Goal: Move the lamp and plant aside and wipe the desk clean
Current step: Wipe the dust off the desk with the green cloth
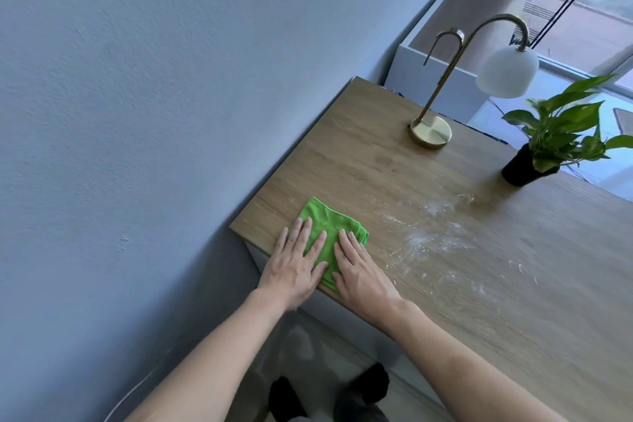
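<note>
Left hand (294, 265): I see it flat, fingers spread, on the cloth (323, 236).
Right hand (359, 271): flat, fingers extended, same cloth.
Cloth: desk (513, 301) near corner.
White powder (431, 240): mid-desk.
Lamp (431, 130), plant (548, 144): far edge.

No readable text

I can make out no words, labels, brands or numbers anywhere, not on the lamp (479, 79) at two o'clock nor on anything else.

One desk (445, 284) — one lamp (479, 79), one plant (548, 137), one green cloth (325, 229), two hands (294, 264).
</note>
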